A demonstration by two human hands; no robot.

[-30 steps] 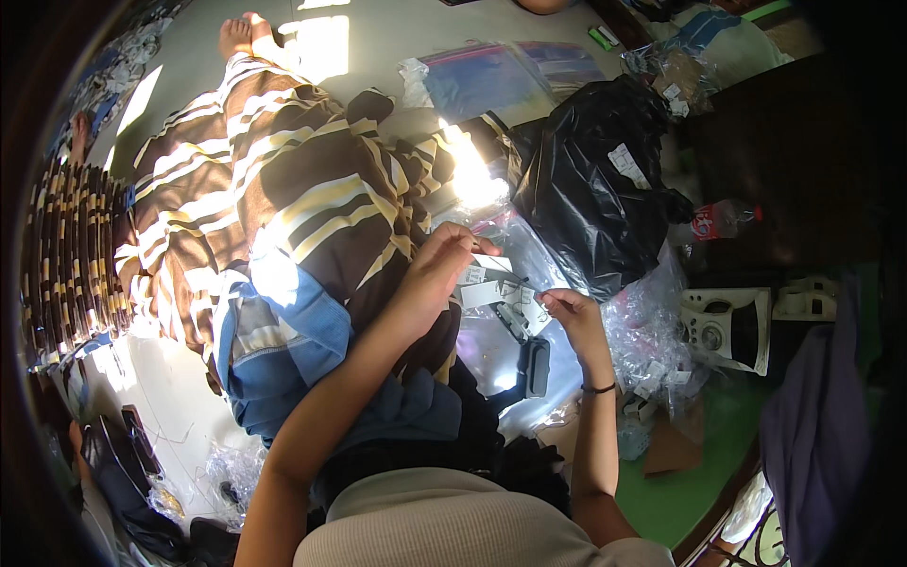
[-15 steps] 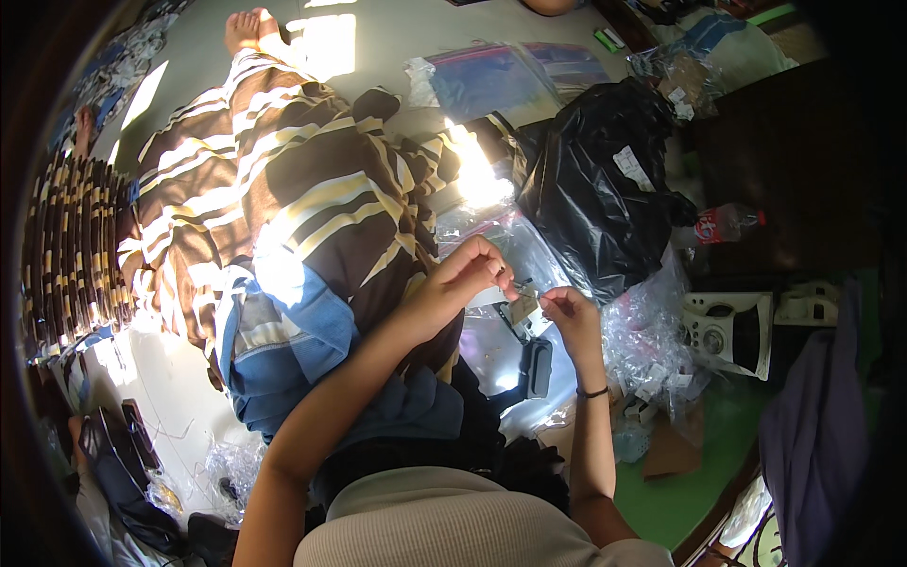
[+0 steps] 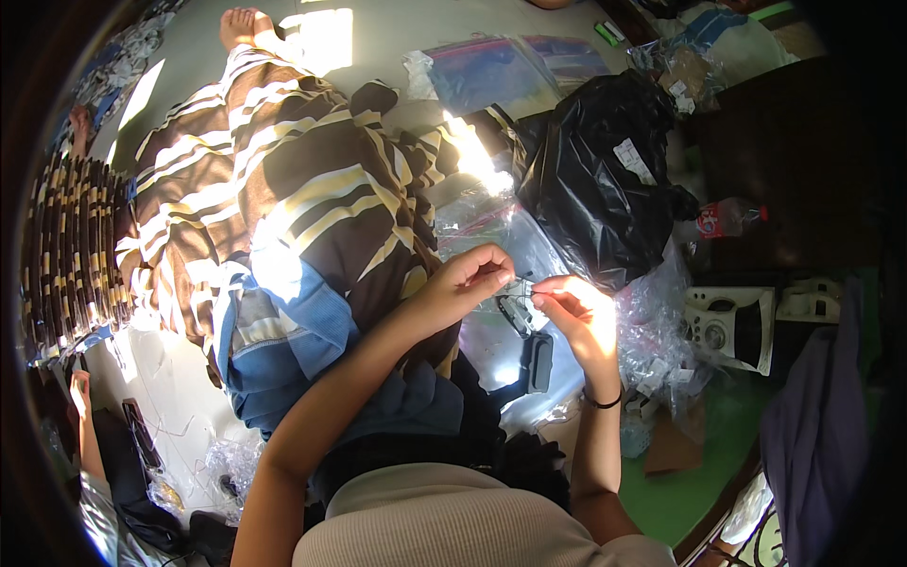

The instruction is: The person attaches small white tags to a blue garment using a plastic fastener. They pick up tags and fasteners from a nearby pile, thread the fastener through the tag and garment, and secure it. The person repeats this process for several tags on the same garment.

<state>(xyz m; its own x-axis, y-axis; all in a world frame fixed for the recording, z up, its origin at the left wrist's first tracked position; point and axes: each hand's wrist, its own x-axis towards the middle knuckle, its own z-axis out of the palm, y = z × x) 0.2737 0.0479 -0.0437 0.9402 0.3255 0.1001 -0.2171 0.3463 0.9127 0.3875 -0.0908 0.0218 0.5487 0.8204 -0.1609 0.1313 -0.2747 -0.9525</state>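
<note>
Your right hand (image 3: 586, 326) has moved closer to your left hand (image 3: 474, 282). Each grip pinches a small thin thing (image 3: 522, 283), too tiny to name, between your two hands. Below it, a black case (image 3: 539, 363) lies on clear plastic (image 3: 491, 350). A big black bag (image 3: 600, 184) sits past your hands.

Head view, taken by the left of two fisheye cameras worn side by side on the person's head. The lens faces downward from above and behind the left hand (image 3: 478, 272) and the right hand (image 3: 581, 317), which lie near mid-field. The torso (image 3: 444, 520), nearest the lens, fills the foreground below them; the wide field reaches pale floor (image 3: 402, 26) well beyond.
</note>
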